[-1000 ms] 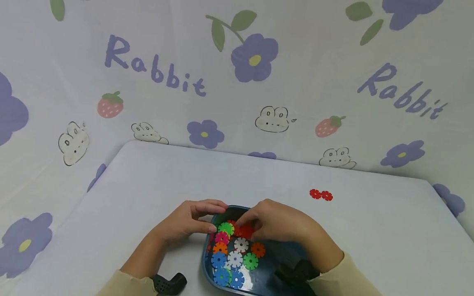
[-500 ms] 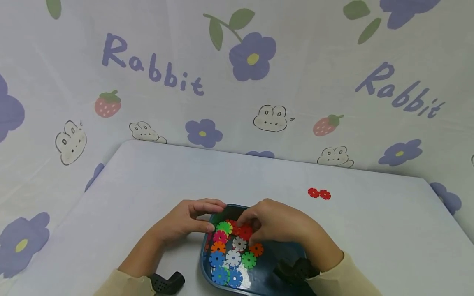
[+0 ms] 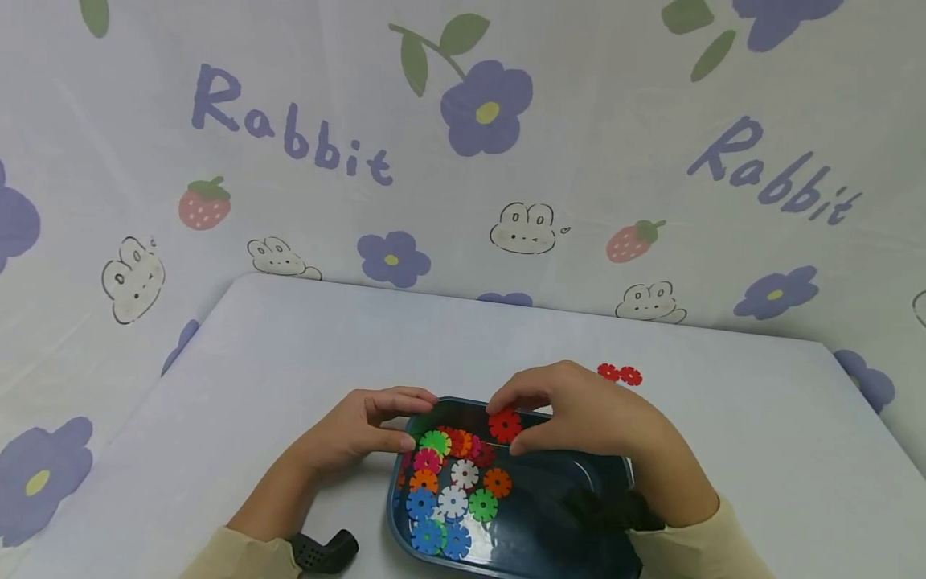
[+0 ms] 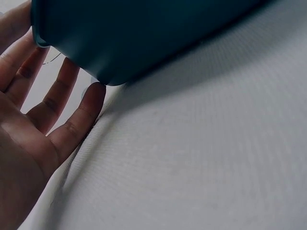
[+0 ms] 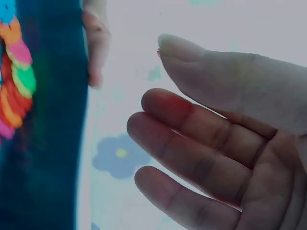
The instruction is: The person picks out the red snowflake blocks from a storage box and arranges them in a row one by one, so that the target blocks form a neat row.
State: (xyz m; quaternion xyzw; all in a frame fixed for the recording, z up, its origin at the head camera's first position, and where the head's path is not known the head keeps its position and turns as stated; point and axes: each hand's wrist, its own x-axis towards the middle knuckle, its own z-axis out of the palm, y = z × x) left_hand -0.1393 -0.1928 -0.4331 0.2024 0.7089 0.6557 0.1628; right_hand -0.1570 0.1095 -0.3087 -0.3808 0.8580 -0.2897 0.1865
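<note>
In the head view my left hand [image 3: 376, 422] touches the far left corner of a dark blue tray [image 3: 394, 523] with nearly straight fingers; the left wrist view shows their tips against the tray's outer wall. My right hand [image 3: 586, 410] pinches a red notched building disc [image 3: 505, 426] between thumb and fingers, over the tray's far side. In the right wrist view that disc is mostly hidden behind the fingers. Several notched discs lie in the tray's left part, among them a white disc [image 3: 452, 502], a green disc [image 3: 483, 505] and an orange disc [image 3: 497, 482].
Two joined red discs [image 3: 620, 375] lie on the white table [image 3: 347, 338] beyond the right hand. A patterned curtain [image 3: 318, 217] hangs behind the table. A black wrist device [image 3: 325, 552] sits at the left cuff.
My right hand has lifted a red disc out of the pile and shifted right and away from me. The left hand stays at the tray's corner. The head view has shifted slightly.
</note>
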